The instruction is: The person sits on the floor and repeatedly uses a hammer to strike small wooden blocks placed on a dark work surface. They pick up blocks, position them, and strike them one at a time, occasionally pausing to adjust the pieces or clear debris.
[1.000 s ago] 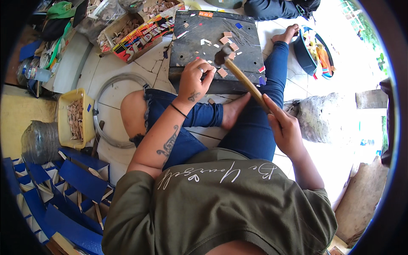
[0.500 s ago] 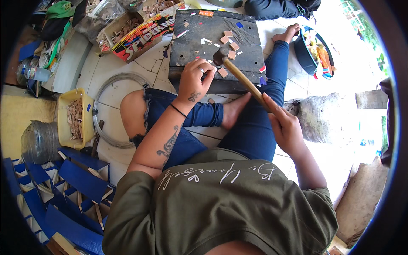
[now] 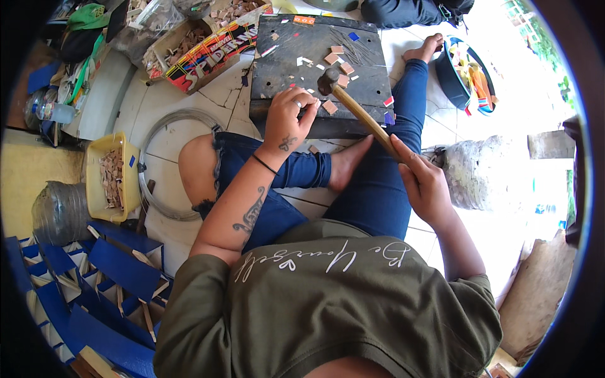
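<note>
Gripping the hammer, the right hand has its metal end over the black box — the left hand curls nearby, but I cannot tell what it holds.

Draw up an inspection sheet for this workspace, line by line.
Surface: black block, scratched, with small holes.
Job's things: hammer, its head at the block's near half, contact unclear; brown pieces on the block.
Clutter: blue, red and white scraps scattered over the block.
Left grip: fingers drawn together at the block's near edge; cannot tell whether anything is held.
Right grip: closed around the hammer.
Cables: pale coil, wire or tubing, on the floor at left.
Surroundings: tiled floor, yellow bin, blue tub, dark trouser leg at the top edge.
</note>
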Available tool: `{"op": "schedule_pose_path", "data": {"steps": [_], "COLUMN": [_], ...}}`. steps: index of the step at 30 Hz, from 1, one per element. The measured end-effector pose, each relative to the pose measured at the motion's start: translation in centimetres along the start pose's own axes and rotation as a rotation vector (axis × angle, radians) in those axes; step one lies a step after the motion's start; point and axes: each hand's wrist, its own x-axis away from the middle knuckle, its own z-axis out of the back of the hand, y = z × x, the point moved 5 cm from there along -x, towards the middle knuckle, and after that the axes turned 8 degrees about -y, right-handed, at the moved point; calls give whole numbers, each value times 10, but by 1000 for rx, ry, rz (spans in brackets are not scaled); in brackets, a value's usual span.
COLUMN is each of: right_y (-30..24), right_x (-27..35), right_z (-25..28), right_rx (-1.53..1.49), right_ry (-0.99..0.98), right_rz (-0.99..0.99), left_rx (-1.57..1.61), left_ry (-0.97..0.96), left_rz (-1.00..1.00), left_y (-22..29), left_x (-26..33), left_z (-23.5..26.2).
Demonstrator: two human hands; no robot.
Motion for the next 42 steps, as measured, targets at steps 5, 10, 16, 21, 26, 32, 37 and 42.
{"op": "schedule_pose_path", "data": {"steps": [5,10,16,21,26,32,37,42], "right_y": [0,-4,8,46,100,121,111,95], "right_x": [1,0,-4,-38,-117,-168,-175,-203], "right_z": [-1,1,-4,11,19,-1,-10,-5], "right_rx": [-21,-44,-111,-219,287,394,570,528], "right_ry": [-13,60,-12,240,434,358,428,320], "right_rz": [6,69,-37,-62,-192,-225,-207,-136], "left_rx": [-10,-2,-9,21,131,-421,-1073,-1404], "left_ry": [6,-1,17,-39,114,381,312,214], "left_rz": [6,-13,2,50,227,691,940,1189], "left_y": [0,-1,-2,2,-35,-149,-151,-163], "left_x": [2,1,0,-3,21,139,222,214], "left_z": [0,-1,-1,4,54,277,428,427]}}
